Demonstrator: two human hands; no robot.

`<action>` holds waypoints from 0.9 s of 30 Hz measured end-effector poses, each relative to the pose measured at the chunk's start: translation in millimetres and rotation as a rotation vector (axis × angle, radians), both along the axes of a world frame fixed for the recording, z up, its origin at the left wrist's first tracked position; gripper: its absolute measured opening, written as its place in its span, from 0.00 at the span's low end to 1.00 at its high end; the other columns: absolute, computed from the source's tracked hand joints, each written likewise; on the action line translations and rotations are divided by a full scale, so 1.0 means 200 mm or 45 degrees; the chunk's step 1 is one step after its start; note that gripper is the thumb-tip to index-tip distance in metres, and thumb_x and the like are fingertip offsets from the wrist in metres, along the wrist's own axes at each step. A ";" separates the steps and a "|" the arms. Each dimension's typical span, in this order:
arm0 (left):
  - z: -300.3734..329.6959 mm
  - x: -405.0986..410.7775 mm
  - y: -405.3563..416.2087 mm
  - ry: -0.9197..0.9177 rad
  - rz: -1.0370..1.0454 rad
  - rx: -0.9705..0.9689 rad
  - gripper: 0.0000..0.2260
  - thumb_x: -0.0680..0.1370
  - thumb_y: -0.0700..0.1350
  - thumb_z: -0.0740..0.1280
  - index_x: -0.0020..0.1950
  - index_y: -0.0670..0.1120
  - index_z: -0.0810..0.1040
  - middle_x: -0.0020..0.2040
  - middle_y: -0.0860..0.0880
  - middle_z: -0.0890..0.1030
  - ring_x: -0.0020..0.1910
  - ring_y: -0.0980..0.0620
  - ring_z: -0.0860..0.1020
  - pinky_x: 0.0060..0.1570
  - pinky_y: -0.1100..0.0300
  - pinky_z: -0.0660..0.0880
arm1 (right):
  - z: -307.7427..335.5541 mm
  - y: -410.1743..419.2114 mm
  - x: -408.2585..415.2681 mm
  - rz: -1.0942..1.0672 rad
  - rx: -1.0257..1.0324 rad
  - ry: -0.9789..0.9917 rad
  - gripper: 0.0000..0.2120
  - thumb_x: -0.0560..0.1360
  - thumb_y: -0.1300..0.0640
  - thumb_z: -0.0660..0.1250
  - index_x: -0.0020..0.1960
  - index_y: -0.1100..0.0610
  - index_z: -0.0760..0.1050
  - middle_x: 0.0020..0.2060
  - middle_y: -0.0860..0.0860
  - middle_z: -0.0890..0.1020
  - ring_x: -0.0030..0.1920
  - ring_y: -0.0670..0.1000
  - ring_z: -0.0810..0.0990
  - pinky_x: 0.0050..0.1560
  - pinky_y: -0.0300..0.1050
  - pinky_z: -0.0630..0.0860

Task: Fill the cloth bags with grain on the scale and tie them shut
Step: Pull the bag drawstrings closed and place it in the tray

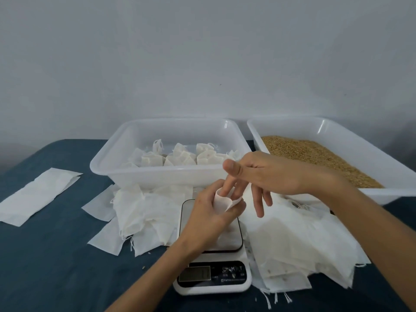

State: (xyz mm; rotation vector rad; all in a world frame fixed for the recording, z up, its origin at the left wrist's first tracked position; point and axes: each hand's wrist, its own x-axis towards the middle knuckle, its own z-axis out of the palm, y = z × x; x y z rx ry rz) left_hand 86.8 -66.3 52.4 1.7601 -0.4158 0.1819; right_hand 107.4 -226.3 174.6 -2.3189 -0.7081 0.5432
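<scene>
a: what stands behind the table [56, 255]?
b: a plain pale grey wall [202, 52], bare but for a few tiny dark specks, rising straight from the table's far edge.
a: and the table itself?
b: covered in dark blue fabric, running from the wall toward the camera.
a: the light?
b: soft, even, dimmer at the wall's left foot.

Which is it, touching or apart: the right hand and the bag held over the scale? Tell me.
Touching. The head view shows the right hand's index finger poked into the open mouth of the bag, which the left hand grips.
</scene>
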 end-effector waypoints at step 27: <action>-0.01 0.07 0.04 0.112 0.063 -0.267 0.08 0.77 0.33 0.74 0.52 0.43 0.82 0.45 0.47 0.86 0.42 0.55 0.82 0.41 0.64 0.78 | -0.36 -1.08 0.57 -1.000 -0.895 -0.727 0.09 0.77 0.58 0.71 0.56 0.58 0.79 0.52 0.55 0.81 0.52 0.57 0.80 0.53 0.54 0.79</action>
